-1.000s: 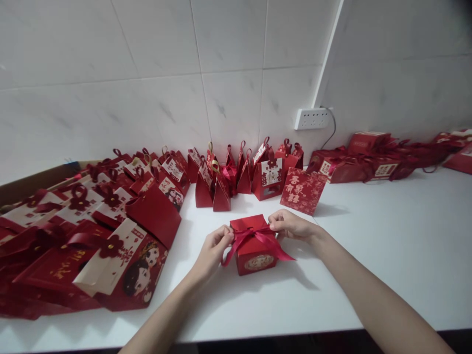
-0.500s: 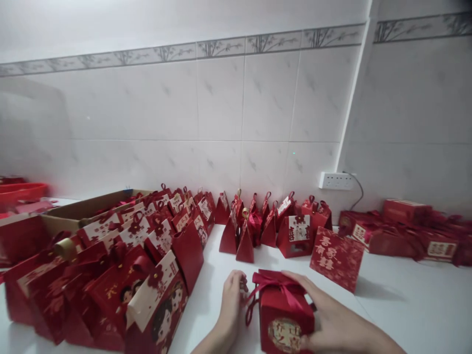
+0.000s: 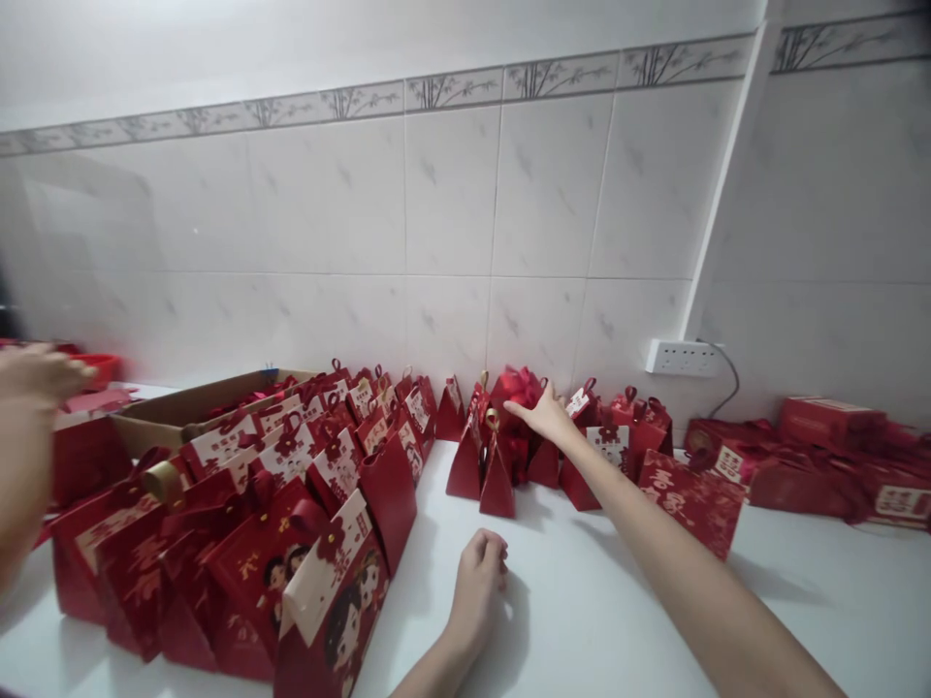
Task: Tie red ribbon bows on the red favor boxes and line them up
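Right hand (image 3: 536, 415), at ribboned box (image 3: 519, 386), grip: I cannot tell; left hand (image 3: 476, 577), fingers curled; risk: careless nudge toppling pointed boxes (image 3: 498, 482)

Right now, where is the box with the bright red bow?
In the head view, the box is just right of centre, near the tiled wall, beside the right hand, with small red bags just below.

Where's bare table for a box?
The white tabletop is bare between the left hand and right forearm, and right of that forearm in front of the ribboned boxes. Crowded: left side, packed with gift boxes, and the back, around the right hand.
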Motion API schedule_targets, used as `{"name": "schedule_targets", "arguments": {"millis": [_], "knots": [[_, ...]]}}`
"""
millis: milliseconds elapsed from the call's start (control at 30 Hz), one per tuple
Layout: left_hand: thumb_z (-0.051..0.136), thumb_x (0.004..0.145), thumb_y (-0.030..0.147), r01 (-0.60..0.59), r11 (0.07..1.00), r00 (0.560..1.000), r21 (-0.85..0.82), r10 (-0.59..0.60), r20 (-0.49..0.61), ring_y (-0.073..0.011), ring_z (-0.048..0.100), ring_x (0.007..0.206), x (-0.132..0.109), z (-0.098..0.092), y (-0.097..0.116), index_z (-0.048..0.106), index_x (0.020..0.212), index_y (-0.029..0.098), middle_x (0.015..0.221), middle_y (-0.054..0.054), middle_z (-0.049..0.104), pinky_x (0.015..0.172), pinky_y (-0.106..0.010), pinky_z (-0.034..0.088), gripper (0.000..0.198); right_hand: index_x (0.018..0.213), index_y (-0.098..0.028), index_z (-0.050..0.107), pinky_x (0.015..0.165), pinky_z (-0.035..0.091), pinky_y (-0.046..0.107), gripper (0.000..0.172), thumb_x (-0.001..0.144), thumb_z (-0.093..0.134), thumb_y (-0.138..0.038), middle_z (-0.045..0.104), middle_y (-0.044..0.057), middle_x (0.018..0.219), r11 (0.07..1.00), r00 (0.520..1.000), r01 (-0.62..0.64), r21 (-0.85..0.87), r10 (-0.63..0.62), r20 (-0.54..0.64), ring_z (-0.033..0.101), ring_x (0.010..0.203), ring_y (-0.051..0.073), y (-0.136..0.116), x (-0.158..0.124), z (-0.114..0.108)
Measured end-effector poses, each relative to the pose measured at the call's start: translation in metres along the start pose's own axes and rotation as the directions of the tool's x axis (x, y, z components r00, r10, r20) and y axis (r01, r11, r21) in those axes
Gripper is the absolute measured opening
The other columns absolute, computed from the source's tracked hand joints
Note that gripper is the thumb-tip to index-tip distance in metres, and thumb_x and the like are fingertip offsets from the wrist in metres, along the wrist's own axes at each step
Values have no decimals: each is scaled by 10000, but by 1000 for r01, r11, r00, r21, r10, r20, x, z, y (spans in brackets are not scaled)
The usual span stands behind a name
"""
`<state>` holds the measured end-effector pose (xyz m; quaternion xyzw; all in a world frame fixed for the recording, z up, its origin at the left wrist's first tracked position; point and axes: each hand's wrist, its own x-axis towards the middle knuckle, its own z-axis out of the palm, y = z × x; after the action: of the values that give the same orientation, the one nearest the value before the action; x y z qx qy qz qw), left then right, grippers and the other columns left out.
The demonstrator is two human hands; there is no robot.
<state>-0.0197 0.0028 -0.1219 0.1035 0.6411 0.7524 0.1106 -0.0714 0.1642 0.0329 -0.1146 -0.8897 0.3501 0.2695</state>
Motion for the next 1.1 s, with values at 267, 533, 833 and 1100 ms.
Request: {"name": "schedule_targets", "arguments": {"millis": [267,533,833,1100], "knots": [[430,713,403,-41,992,999,120,39,16,-114,392,519,4,1,-9,468,642,183,589,22,430,516,-239,314,234,996,-178,586,964,409,472,291,804,526,-388,483,140,1187,939,963,216,-269,-250,-99,518,1118,314,74,-90,-11],[494,735,399,-125,954,987,272,90,135,-164,489,663,-5,-1,-5,514,704,194,678,-3,519,643,-273,394,208,887,-194,564,894,453,455,146,857,449,-279,515,122,1087,816,792,283,-503,-495,-357,544,1032,274,166,-140,-73],[450,762,216,-708,264,604,655,706,369,-287,451,1174,50,35,36,490,1096,138,1176,-182,499,989,-461,378,346,1139,-148,417,882,429,517,329,841,469,-276,415,219,1257,802,669,71,-593,-479,-568,454,1173,353,223,-144,-77],[704,614,266,-359,-100,842,928,394,368,-432,226,1344,140,91,147,297,1357,77,1397,-284,305,1036,-586,251,868,1209,-117,366,898,430,505,403,850,467,-270,417,247,1252,790,675,151,-594,-521,-522,446,1177,346,231,-143,-70]]}}
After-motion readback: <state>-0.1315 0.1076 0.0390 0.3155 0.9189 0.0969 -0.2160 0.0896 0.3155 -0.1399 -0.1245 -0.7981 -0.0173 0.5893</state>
